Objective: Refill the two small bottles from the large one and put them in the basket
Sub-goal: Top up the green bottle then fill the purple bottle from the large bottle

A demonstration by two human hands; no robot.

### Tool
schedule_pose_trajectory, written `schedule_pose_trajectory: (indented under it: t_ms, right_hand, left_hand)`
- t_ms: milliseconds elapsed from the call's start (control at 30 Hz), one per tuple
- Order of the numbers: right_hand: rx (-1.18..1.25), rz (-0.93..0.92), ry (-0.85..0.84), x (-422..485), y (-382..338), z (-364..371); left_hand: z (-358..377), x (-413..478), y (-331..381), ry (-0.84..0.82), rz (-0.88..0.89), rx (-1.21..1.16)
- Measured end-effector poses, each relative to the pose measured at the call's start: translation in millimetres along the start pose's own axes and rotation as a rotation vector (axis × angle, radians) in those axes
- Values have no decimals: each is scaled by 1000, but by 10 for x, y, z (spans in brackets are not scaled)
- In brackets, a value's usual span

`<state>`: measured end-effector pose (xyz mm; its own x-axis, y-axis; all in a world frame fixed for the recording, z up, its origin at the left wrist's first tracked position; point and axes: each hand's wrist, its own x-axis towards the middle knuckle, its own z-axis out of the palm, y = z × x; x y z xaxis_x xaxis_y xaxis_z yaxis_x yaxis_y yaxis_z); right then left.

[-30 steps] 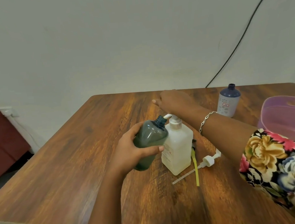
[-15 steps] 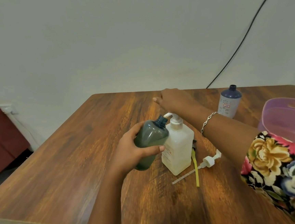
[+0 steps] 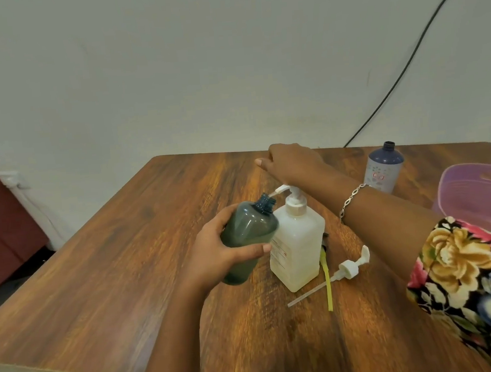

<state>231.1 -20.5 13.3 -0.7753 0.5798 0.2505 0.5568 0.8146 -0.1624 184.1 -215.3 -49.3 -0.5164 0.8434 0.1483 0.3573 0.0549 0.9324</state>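
My left hand [image 3: 215,256] grips a small dark green bottle [image 3: 248,233], tilted with its open threaded neck just under the spout of the pump [image 3: 293,192]. That pump sits on the large white bottle [image 3: 298,246], which stands upright in the middle of the wooden table [image 3: 127,270]. My right hand [image 3: 292,162] rests on top of the pump head, fingers loosely bent. A second small bottle [image 3: 382,168], blue with a pale label and no cap, stands at the back right. The pink basket [image 3: 482,194] is at the right edge.
A loose white pump with its long tube [image 3: 346,269] lies on the table to the right of the white bottle. A yellow strip [image 3: 326,279] lies beside it. A black cable runs down the wall behind. A dark red piece of furniture stands far left.
Both hands keep their places on the green bottle and the pump. My right hand and the pump head sit slightly higher than before.
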Motion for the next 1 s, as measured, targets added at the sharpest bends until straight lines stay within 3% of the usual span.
schedule_pose_trajectory:
  t_ms: [1000]
  right_hand:
    - [-36, -6, -4, -26, -53, -121]
  left_hand:
    - [-19, 28, 90, -7, 9, 20]
